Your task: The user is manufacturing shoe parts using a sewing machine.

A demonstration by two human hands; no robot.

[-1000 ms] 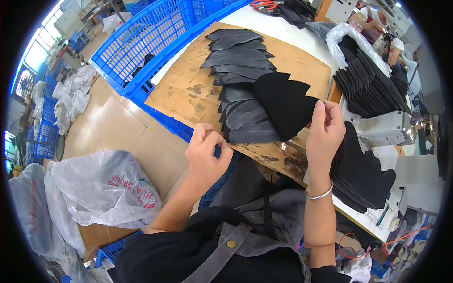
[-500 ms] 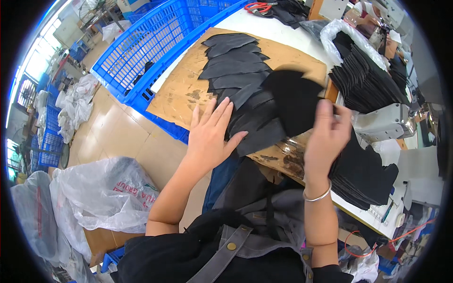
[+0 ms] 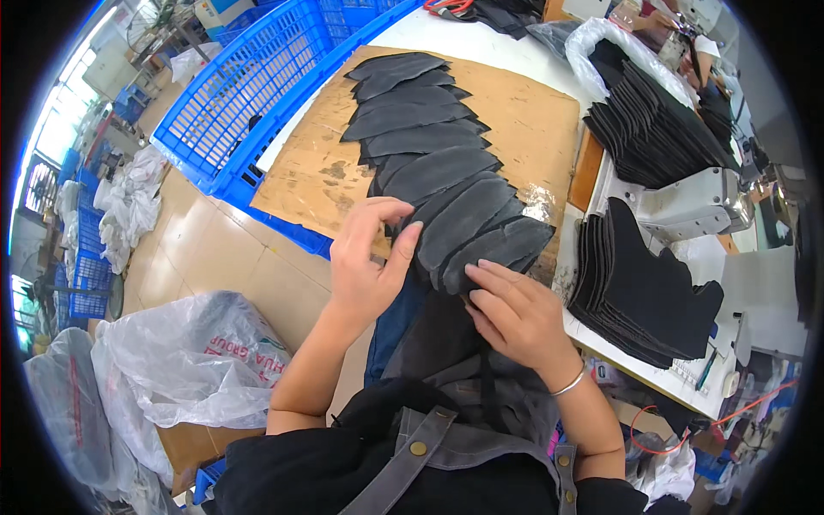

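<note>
Black leaf-shaped cut pieces (image 3: 429, 116) lie overlapped in a long row down a worn tan board (image 3: 300, 163). At the row's near end, my right hand (image 3: 524, 322) grips the edge of the nearest black piece (image 3: 502, 245), fingertips on top and thumb mostly hidden below. My left hand (image 3: 365, 266) is beside the row's left edge. Its fingers are bent, with the thumb apart from them and its tip close to the pieces; nothing shows between them.
A blue plastic basket (image 3: 249, 94) stands beyond the board's left edge. To the right are a stack of black cut pieces (image 3: 644, 283), a white sewing machine (image 3: 695, 202) and a plastic-lined bundle of black pieces (image 3: 652, 129). Clear plastic bags (image 3: 197, 352) lie at lower left.
The dark piece blurred in my right hand is no longer raised; that hand has come down and left to the row's near end. My left hand has lifted from lying flat and bent its fingers.
</note>
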